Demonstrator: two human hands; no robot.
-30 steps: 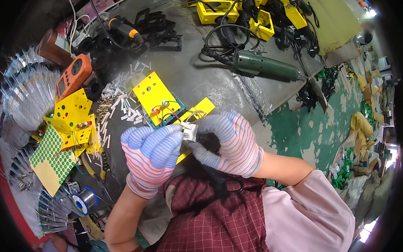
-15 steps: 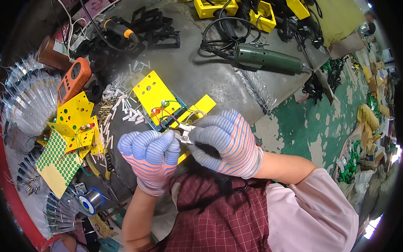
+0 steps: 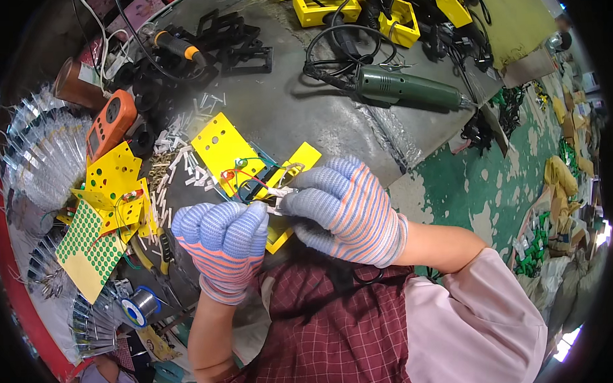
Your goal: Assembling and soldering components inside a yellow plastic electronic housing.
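Observation:
Both my hands wear striped knitted gloves and meet over the bench. My right hand (image 3: 351, 210) is closed, its thumb and fingers pinching a small white and silvery part (image 3: 279, 192) that has wires running to it. My left hand (image 3: 220, 245) is closed too, fingertips pressed together at that part's left side; what they grip is hidden. Just beyond lies a yellow metal panel (image 3: 218, 142) with round holes. Red, green and black wires (image 3: 246, 176) loop over it beside a dark component. A narrower yellow flange (image 3: 301, 156) extends to the right, and more yellow metal shows below the hands.
White sleeves (image 3: 184, 158) lie scattered left of the panel. Farther left are an orange multimeter (image 3: 112, 124), yellow panels (image 3: 113, 174), a green-dotted sticker sheet (image 3: 89, 250), pliers (image 3: 164, 264) and a solder spool (image 3: 142, 305). A green corded power tool (image 3: 407, 89) and black frames (image 3: 248, 58) lie beyond.
The yellow panel has shifted slightly left and turned a little. My left hand has moved slightly left and down; the white part remains pinched in my right hand.

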